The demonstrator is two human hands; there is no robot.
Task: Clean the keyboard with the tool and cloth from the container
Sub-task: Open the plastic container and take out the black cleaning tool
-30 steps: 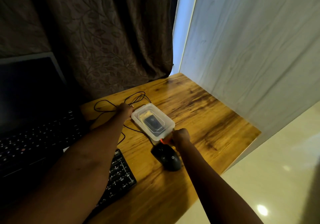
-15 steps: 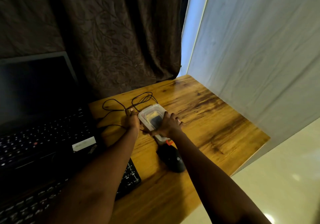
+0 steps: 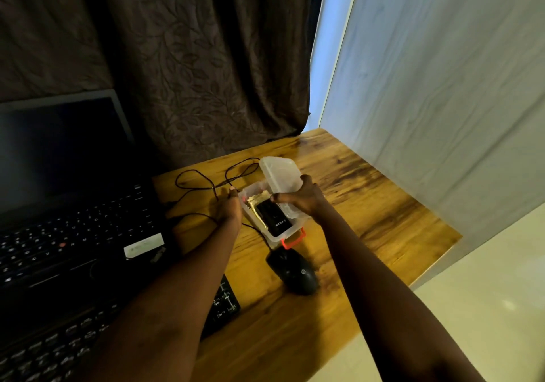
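Observation:
A clear plastic container (image 3: 275,235) with a red latch (image 3: 292,241) stands on the wooden desk (image 3: 368,204). Its translucent lid (image 3: 278,176) is tilted up and off, gripped by my right hand (image 3: 300,200). Inside lie a black boxy tool (image 3: 272,216) and a yellowish cloth (image 3: 256,200) beneath it. My left hand (image 3: 228,210) presses against the container's left wall, holding it steady. A black keyboard (image 3: 222,308) lies at the near left, mostly hidden under my left forearm.
An open black laptop (image 3: 67,210) sits at the left. A black mouse (image 3: 293,271) rests just in front of the container, its cable (image 3: 203,181) looping behind. A brown curtain hangs at the back, a pale panel on the right. The desk edge drops to floor at right.
My right hand moved from the red latch onto the lid and has lifted it up off the container, exposing the tool and cloth. The left hand stays at the container's left side.

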